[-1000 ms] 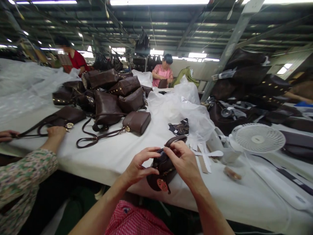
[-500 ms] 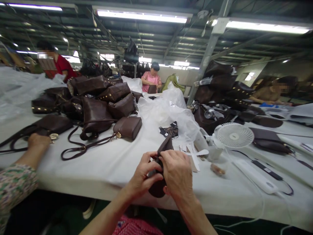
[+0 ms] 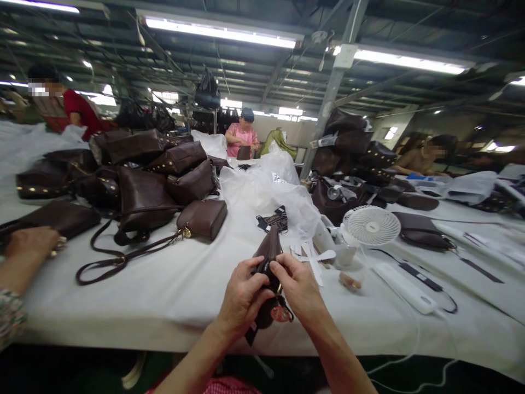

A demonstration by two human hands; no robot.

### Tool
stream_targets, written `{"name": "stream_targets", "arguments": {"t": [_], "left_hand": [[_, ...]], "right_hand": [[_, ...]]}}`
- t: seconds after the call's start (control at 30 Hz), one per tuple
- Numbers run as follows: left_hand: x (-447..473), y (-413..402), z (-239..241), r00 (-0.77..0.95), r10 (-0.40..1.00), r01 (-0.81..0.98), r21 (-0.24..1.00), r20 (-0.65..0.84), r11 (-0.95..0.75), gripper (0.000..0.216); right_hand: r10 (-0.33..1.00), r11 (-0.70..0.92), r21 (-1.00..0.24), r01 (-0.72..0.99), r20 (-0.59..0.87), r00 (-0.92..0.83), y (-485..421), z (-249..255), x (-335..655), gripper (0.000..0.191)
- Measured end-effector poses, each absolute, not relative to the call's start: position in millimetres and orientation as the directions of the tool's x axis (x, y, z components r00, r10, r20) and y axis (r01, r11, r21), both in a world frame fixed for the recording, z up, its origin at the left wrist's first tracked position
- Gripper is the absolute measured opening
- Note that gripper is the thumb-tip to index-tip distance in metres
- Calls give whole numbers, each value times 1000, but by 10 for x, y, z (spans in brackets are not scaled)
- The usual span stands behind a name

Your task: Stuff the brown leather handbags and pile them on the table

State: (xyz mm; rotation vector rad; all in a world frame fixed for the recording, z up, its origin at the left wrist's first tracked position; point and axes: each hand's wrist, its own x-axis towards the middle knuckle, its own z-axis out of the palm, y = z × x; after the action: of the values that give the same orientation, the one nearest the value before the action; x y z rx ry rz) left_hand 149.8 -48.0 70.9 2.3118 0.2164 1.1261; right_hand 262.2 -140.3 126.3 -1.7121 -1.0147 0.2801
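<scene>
A small dark brown leather bag (image 3: pixel 266 249) is held up on its edge above the near side of the table, its narrow top with a zipper facing me. My left hand (image 3: pixel 243 298) is closed on its left side, thumb at the zipper. With thumb and fingers, my right hand (image 3: pixel 298 282) pinches the right side of the same opening. Below the fingers hang a round red tag (image 3: pixel 280 313) and a black strip (image 3: pixel 251 334). Just beyond the bag lie black printed labels (image 3: pixel 275 220) on clear plastic wrap (image 3: pixel 262 189).
Brown handbags (image 3: pixel 143 189) are heaped at left, with a strapped brown bag (image 3: pixel 203 219) in front. A co-worker's hand (image 3: pixel 30 243) rests on another bag at far left. To the right stand a white fan (image 3: pixel 371 226), a power strip (image 3: pixel 404 287) and white plastic strips (image 3: pixel 314 260).
My view has turned slightly right. My right hand has shifted from covering the bag's top to pinching its side, and the zipper and red tag now show more.
</scene>
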Motion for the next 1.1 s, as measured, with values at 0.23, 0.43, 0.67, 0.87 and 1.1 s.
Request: {"name": "stream_targets", "arguments": {"t": [0.23,0.43,0.67,0.87,1.1], "left_hand": [[1564,-530,709,562,273,-116,401,781,-909,20],[1697,-642,696,463,308,-35,365,831,-930,18],[1730,-627,626,411,347,-81,413,843,-907,4],[1745,-579,595,395,397,-99,468,828,-878,23],[1766,-572,601,424,413,-117,501,806,-858,19]], "right_hand": [[661,-208,-540,816,537,524,-1523,1188,2565,12],[643,-288,-709,644,355,679,-1520,1271,2564,17],[751,-73,-968,239,105,652,-1539,1226,2653,14],[798,52,-996,67,81,597,-1578,1123,2683,21],[828,59,-993,99,104,551,-1625,1125,2696,21]]}}
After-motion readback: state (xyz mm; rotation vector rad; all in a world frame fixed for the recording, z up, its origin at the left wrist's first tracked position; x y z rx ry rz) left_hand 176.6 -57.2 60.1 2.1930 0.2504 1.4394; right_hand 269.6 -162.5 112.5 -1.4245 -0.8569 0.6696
